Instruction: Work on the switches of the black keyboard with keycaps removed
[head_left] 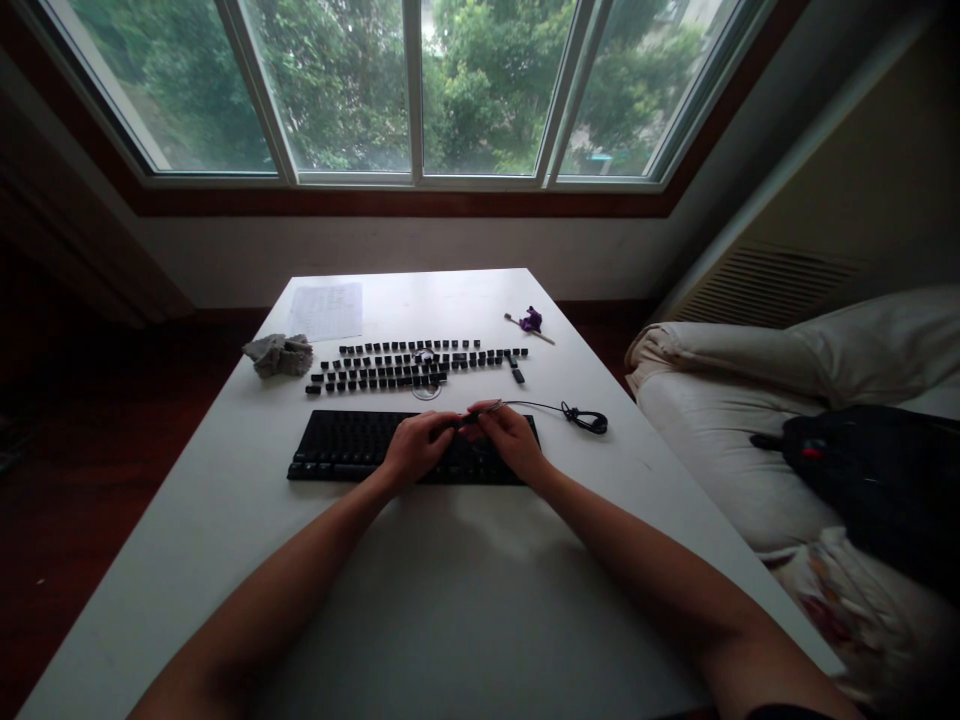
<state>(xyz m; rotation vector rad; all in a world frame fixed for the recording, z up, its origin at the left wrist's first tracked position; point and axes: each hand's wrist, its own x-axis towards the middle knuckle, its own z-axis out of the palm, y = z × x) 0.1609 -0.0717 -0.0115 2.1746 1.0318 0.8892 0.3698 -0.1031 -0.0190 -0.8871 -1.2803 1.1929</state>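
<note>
A black keyboard (345, 440) lies near the middle of the white table. Above its right half, both hands meet with fingertips close together. My left hand (421, 445) is closed in a pinch on a small black piece (466, 418) that looks like a keycap. On the other end of that piece, my right hand (510, 435) is pinched too, and a thin wire-like line shows by its fingertips. Several rows of loose black keycaps (390, 372) stand behind the keyboard. The keys under my hands are partly hidden.
A bundled black cable (585, 418) lies right of the keyboard. Toward the back are a grey cloth (279, 355), a paper sheet (327, 311) and a toothbrush (544, 335) with a purple thing (531, 320) on it. A sofa (720, 440) with a dark bag (877, 470) flanks the table's right edge.
</note>
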